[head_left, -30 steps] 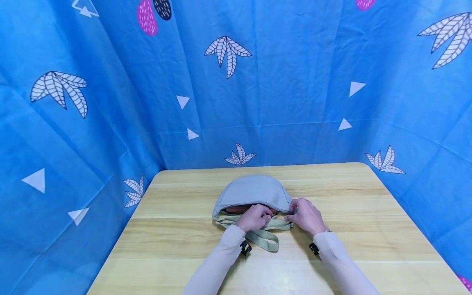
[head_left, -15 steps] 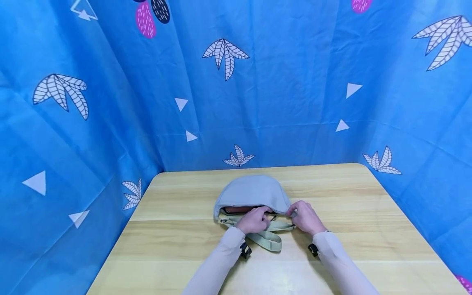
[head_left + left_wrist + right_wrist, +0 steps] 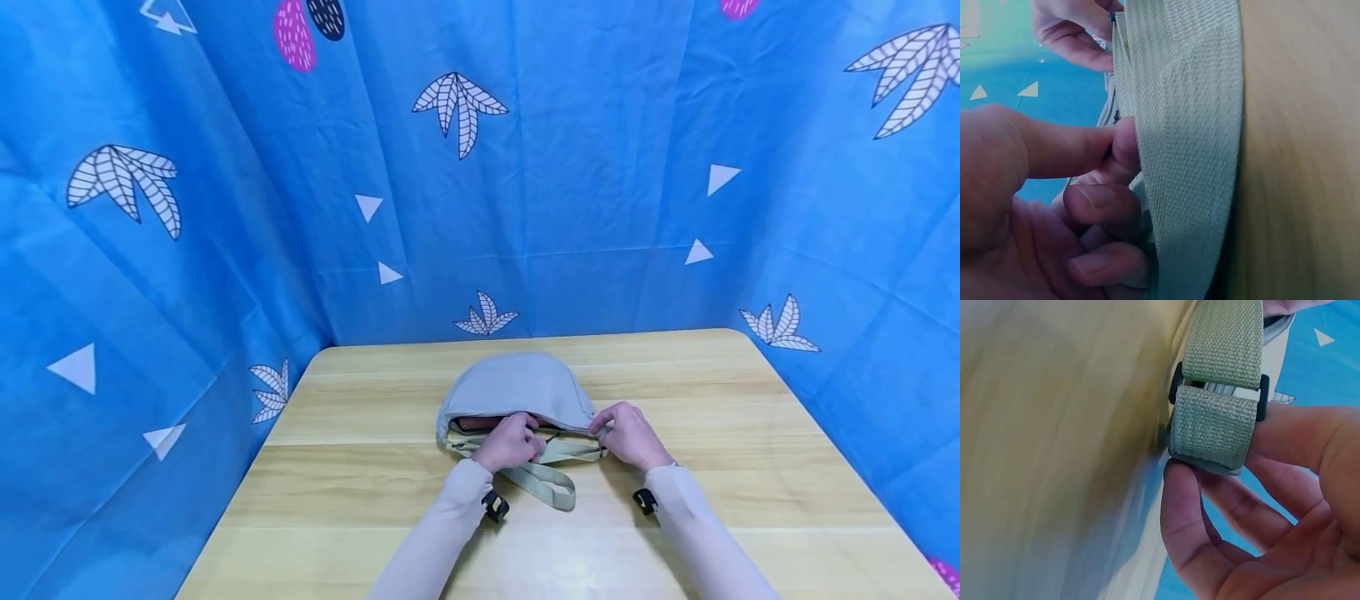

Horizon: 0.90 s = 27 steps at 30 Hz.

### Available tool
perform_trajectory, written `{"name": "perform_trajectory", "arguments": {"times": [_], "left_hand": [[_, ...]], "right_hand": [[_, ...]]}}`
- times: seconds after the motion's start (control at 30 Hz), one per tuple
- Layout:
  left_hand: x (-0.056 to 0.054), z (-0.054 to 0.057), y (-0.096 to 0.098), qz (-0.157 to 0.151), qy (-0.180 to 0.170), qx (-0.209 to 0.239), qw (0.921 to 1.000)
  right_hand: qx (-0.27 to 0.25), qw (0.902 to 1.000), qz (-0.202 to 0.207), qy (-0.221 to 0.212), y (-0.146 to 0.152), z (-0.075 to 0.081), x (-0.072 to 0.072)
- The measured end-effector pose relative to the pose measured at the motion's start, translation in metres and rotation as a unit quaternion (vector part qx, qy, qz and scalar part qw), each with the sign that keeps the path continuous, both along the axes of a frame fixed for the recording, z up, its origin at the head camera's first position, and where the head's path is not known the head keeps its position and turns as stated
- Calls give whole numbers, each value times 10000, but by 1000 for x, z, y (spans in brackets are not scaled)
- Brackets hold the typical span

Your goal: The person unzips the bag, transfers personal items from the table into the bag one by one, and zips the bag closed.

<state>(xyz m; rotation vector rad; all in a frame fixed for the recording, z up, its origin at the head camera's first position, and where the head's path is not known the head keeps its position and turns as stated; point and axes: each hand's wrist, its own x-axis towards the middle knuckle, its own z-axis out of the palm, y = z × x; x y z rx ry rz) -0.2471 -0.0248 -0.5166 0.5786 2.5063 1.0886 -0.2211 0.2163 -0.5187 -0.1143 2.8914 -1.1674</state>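
Note:
A grey waist bag (image 3: 517, 387) lies on the table with its opening toward me. A reddish-brown item (image 3: 480, 424) shows inside. My left hand (image 3: 510, 443) is at the opening; its thumb and index finger pinch a small dark piece that looks like the zipper pull, mostly hidden by the strap. The pale green webbing strap (image 3: 1191, 125) stands close beside those fingers. At the bag's right end, my right hand (image 3: 632, 437) pinches the corner where the strap joins. In the right wrist view, its thumb and fingers lie around the folded strap end (image 3: 1213, 428), below a black buckle (image 3: 1264, 397).
The light wooden table (image 3: 360, 492) has rounded far corners. Blue patterned cloth (image 3: 585, 167) hangs behind it and along both sides. A strap loop (image 3: 555, 493) lies on the table in front of the bag, between my forearms.
My left hand has shifted slightly left along the opening, and less of the reddish-brown item shows at its right. The strap loop has slid a little right. My right hand stays at the corner.

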Motion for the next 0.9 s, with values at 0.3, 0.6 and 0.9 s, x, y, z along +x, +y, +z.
{"name": "perform_trajectory", "arguments": {"times": [0.3, 0.6, 0.9], "left_hand": [[-6, -6, -8, 76, 194, 81, 9997], [-11, -9, -14, 205, 493, 304, 9981], [-11, -14, -15, 527, -191, 1023, 9932]], "right_hand": [[-18, 10000, -12, 96, 3, -3, -1], [-208, 9994, -275, -83, 7, 0, -5], [-621, 9962, -417, -438, 15, -6, -7]]}}
